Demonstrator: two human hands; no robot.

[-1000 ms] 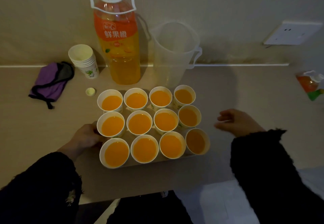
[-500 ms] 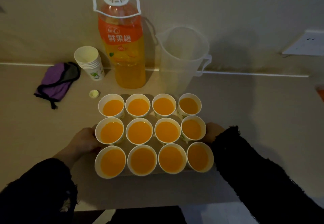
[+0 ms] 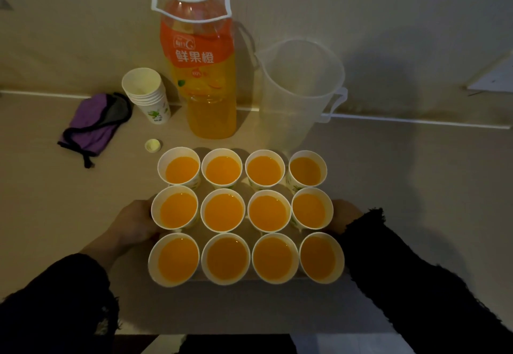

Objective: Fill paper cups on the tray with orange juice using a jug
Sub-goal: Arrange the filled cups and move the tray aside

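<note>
Looking down at a tray on a pale table, packed with twelve paper cups in three rows of four, rims touching or close to it. All twelve holding orange juice, filled up to a bit below the rim. Barely any tray showing, just slivers between the cups.

Left hand right up against the tray's left edge, level with the middle row. Right hand mirrored at the tray's right edge, mostly hidden behind the cups and a fuzzy black sleeve. Well apart from each other, with the whole tray in between. Fingers tucked out of sight on both sides, so honestly can't tell whether gripping the tray or just resting against it.

Beyond the tray's far edge:
- See-through plastic jug standing upright past the far-right part of the tray, handle pointing right.
- Big bottle of orange drink, also upright, past the tray's far-left half. Cap off, white carry handle round the neck.
- Small yellowish bottle cap lying just off the tray's far-left corner.
- Stack of spare cups further out from that same corner, back near the wall.
- Purple pouch with black trim, lying well off to the tray's left, on the far side.
</note>
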